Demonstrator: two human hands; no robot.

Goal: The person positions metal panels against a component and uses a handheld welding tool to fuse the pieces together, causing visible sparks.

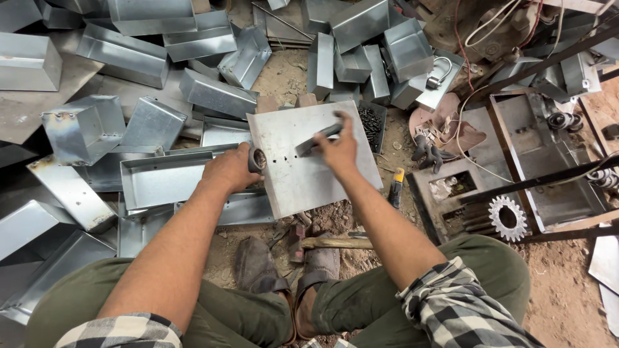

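Note:
A flat grey metal sheet [322,177] with a row of small holes lies on the ground in front of me. My left hand [230,169] rests at its left edge, closed around a short dark tube-like piece [258,159]. Over the upper middle of the sheet, my right hand [338,149] grips a dark elongated metal tool [317,140], blurred as if in motion. A hammer [332,243] with a wooden handle lies by my feet, below the sheet.
Several folded sheet-metal boxes and trays [161,177] are heaped to the left and behind. A box of dark screws [372,124], a padlock [440,72], a toothed gear [507,217], black gloves [427,151], cables and metal frames lie to the right on dirt ground.

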